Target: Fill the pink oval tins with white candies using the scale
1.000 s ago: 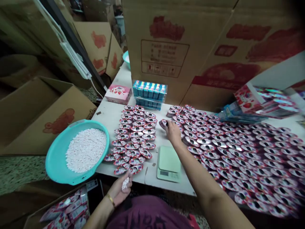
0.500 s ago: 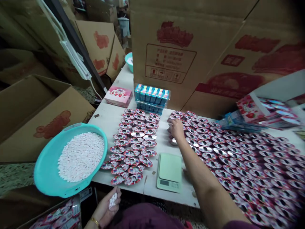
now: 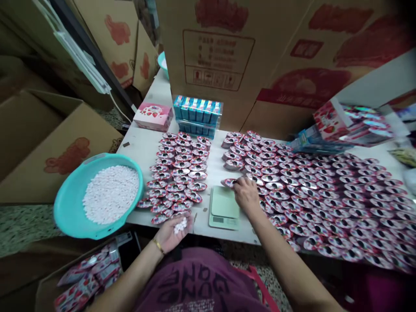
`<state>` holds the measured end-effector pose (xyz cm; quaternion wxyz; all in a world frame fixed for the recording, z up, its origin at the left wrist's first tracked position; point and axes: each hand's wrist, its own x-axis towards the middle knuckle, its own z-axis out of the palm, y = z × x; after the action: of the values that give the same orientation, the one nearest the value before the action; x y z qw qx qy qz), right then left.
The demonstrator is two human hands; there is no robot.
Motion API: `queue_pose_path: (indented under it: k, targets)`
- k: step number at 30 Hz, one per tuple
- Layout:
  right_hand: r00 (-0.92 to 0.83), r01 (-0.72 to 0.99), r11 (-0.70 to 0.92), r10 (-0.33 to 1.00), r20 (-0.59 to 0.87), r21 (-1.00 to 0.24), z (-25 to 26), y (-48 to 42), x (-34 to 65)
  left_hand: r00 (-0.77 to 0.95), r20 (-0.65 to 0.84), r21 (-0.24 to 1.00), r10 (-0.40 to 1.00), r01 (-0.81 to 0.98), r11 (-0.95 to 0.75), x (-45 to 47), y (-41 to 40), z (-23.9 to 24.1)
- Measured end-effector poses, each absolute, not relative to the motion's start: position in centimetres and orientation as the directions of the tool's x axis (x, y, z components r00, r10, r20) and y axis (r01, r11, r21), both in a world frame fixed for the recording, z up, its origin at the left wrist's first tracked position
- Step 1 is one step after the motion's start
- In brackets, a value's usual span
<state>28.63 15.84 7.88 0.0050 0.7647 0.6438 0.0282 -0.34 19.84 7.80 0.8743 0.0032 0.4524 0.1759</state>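
Note:
My left hand is palm up at the table's front edge, fingers curled round a small heap of white tablets. My right hand pinches the end of a small oval-topped pack, just above the far edge of a pale green scale. Similar red and white packs with dark holes in their tops stand in rows on the right. Another block of packs stands left of the scale, close to my left hand. A turquoise basin at the left holds many white tablets.
A pink strawberry box and a wrapped block of blue packs stand at the back. A tall cardboard carton walls off the table's rear. Lower left, an open carton contains more packs. A strawberry display box lies tilted at right.
My right hand has moved from the back of the right-hand rows towards me, with a pack now in its fingers. My left hand has risen to the table edge with the tablets. The view has shifted.

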Motion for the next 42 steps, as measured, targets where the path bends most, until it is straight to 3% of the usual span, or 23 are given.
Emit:
queue_pose_path:
  k: [3, 8, 13, 20, 31, 34, 36, 39, 42]
  targets:
    - [0.102, 0.995, -0.103, 0.994, -0.043, -0.012, 8.2, 12.5, 25.6, 0.601, -0.744, 0.157, 0.294, -0.270, 0.950, 1.0, 18.8, 7.8]
    - [0.172, 0.973, -0.179, 0.983, -0.056, -0.144, 8.7, 10.0, 21.2, 0.659, -0.713, 0.170, 0.241, -0.171, 0.971, 2.2, 17.4, 7.3]
    - [-0.120, 0.913, 0.074, 0.989, -0.091, -0.402, 10.2, 9.0, 15.6, 0.635, -0.729, 0.235, 0.256, -0.120, 0.965, 1.9, 16.0, 6.5]
    - [-0.260, 0.856, 0.146, 0.951, -0.168, -0.496, 9.6, 8.2, 13.4, 0.679, -0.703, 0.271, 0.209, -0.016, 0.962, 0.1, 15.0, 6.5]
    - [-0.269, 0.825, 0.077, 0.924, -0.270, -0.560, 10.3, 8.1, 13.2, 0.668, -0.734, 0.279, 0.120, 0.136, 0.951, -0.8, 14.5, 7.0]
    - [-0.260, 0.818, 0.095, 0.941, -0.218, -0.567, 10.7, 8.1, 14.1, 0.664, -0.737, 0.277, 0.128, 0.124, 0.953, -1.0, 14.7, 6.8]
    - [-0.172, 0.850, 0.077, 0.975, -0.138, -0.520, 10.7, 8.5, 15.9, 0.650, -0.747, 0.263, 0.141, 0.094, 0.960, -0.9, 14.7, 6.7]
    - [0.063, 0.927, -0.076, 0.997, -0.045, -0.367, 9.6, 10.0, 20.1, 0.634, -0.753, 0.247, 0.178, 0.022, 0.969, -0.5, 14.9, 6.9]
    - [0.111, 0.938, -0.148, 0.985, -0.133, -0.314, 7.5, 11.6, 24.2, 0.601, -0.753, 0.275, 0.267, -0.080, 0.958, -0.7, 16.7, 7.7]
